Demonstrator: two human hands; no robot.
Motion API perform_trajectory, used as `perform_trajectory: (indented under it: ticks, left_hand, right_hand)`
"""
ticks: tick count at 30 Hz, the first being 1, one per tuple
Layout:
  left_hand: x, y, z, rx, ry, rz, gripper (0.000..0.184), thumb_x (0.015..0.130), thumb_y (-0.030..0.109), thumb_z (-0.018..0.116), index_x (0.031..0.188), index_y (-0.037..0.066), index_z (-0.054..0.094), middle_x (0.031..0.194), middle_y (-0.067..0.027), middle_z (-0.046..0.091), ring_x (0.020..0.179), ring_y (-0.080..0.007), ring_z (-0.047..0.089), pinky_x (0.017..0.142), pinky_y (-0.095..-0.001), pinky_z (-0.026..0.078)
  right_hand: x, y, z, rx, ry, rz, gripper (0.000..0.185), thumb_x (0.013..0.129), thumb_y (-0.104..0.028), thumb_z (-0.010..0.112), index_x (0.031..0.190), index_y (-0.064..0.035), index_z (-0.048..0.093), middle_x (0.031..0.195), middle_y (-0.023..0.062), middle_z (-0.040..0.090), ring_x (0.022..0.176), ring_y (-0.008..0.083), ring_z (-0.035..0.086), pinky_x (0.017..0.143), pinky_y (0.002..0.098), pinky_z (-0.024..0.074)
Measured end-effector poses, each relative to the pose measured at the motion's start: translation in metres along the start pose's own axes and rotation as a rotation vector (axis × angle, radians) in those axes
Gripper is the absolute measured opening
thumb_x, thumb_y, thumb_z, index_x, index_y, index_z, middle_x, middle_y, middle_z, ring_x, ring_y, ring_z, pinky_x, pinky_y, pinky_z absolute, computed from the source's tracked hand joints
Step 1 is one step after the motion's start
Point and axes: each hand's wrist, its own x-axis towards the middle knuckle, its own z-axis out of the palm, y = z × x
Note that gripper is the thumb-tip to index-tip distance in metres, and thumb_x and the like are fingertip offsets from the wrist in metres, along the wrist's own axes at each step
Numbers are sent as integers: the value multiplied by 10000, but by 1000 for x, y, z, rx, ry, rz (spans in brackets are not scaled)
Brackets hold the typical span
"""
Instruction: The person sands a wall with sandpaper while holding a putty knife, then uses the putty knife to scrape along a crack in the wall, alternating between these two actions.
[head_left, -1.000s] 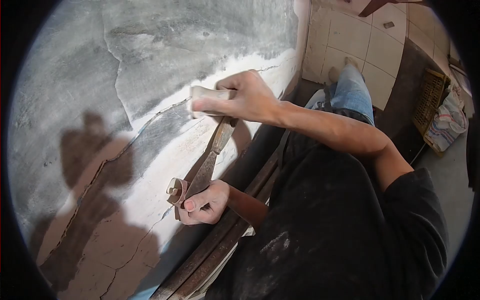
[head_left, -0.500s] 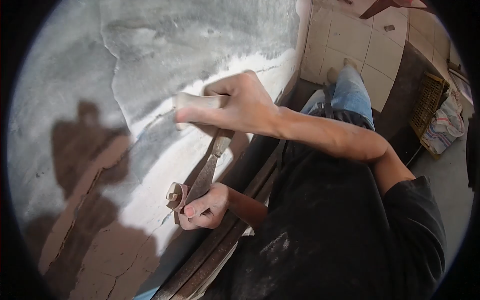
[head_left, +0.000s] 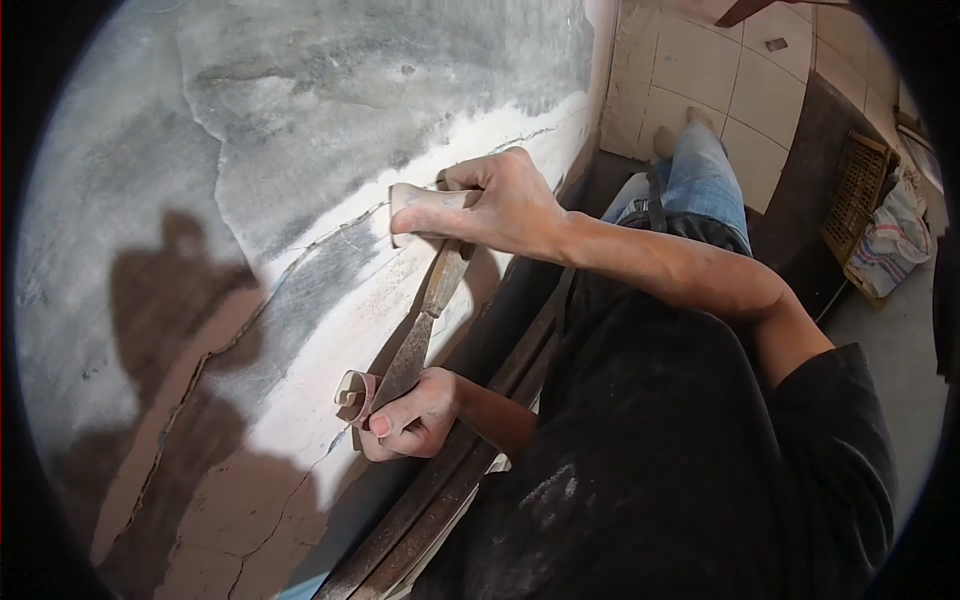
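My right hand [head_left: 505, 205] grips a pale, flat-edged piece [head_left: 432, 199] against the wall, at a crack [head_left: 330, 235] bordered by white filler. Whether this piece is a spreader or a folded sheet I cannot tell. Lower down, my left hand [head_left: 415, 415] is closed around the blade end of a putty knife [head_left: 437, 290], whose wooden handle points up toward my right wrist. That same hand also has a curled pinkish strip [head_left: 362, 398] with a cream inner side, beside the blade. The fingers behind the strip are partly hidden.
The grey and white plastered wall [head_left: 300, 110] fills the left side, with a long crack [head_left: 170, 440] in the shadow. Dark rails [head_left: 420, 520] run below my left arm. A yellow crate [head_left: 858, 200] and a striped sack [head_left: 890, 245] lie at the right, near floor tiles [head_left: 690, 60].
My right hand has shifted to the right along the crack with the pale piece, uncovering more of the crack on its left. My left hand and the putty knife stay nearly still.
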Motion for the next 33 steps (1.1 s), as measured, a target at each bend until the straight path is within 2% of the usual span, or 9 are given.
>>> perform_trajectory:
  ticks: [4,7,11,12,16,20,24,30,33]
  left_hand:
    - [1,4,3,-33,-2,-4,436,1024,211,413,703,-20,598,772,-96,536,706,-195,540,681,-338,443]
    - [-4,-9,-2,47,12,38,400,1002,233,496,688,-15,507,740,-92,544,644,-216,519,637,-343,418]
    - [2,7,4,10,-7,-21,430,1016,237,444,692,-7,584,781,-92,543,716,-203,524,663,-335,418]
    - [3,8,7,-25,16,-9,407,1010,241,470,696,-6,549,766,-92,549,686,-208,516,644,-335,413]
    - [1,0,3,7,53,54,409,996,242,512,663,4,504,749,-92,574,658,-201,509,647,-345,399]
    - [4,0,0,57,70,78,429,982,224,541,606,32,467,721,-77,574,645,-195,518,650,-340,357]
    - [3,0,0,29,62,64,433,985,236,529,596,54,470,717,-55,559,675,-186,515,673,-336,320]
    - [9,4,1,-131,55,60,442,973,223,561,583,41,460,684,-47,538,657,-196,515,626,-328,330]
    - [11,17,-12,-164,-69,-51,459,986,209,540,584,14,435,672,-59,494,664,-201,482,642,-356,351]
  right_hand:
    - [4,-10,5,-62,89,-124,598,719,-557,774,706,37,712,471,48,558,438,85,531,406,236,411]
    - [5,-30,2,33,1,3,607,720,-564,770,674,37,699,460,51,549,439,88,534,409,239,415]
    - [1,2,-6,70,-71,6,573,767,-537,743,773,35,707,599,90,635,596,112,620,531,268,490]
    - [-4,1,-17,131,-158,28,521,849,-476,684,964,27,611,760,129,673,664,128,626,566,301,501]
    - [-18,-1,-49,-96,-164,44,381,941,-298,583,1116,-70,334,805,107,602,650,125,555,576,331,490]
    - [-25,0,-71,146,-199,150,277,951,-222,573,1099,-81,386,752,72,581,649,102,526,582,288,446]
    - [-34,-5,-90,51,-156,150,216,931,-233,626,1036,-64,542,679,17,579,672,69,533,623,223,421]
    - [-51,9,-105,48,-167,62,311,913,-256,661,1109,-17,622,816,17,647,762,62,567,688,236,458]
    - [-64,1,-108,47,-178,167,368,905,-304,652,1155,-36,619,731,-1,614,627,68,511,556,225,406]
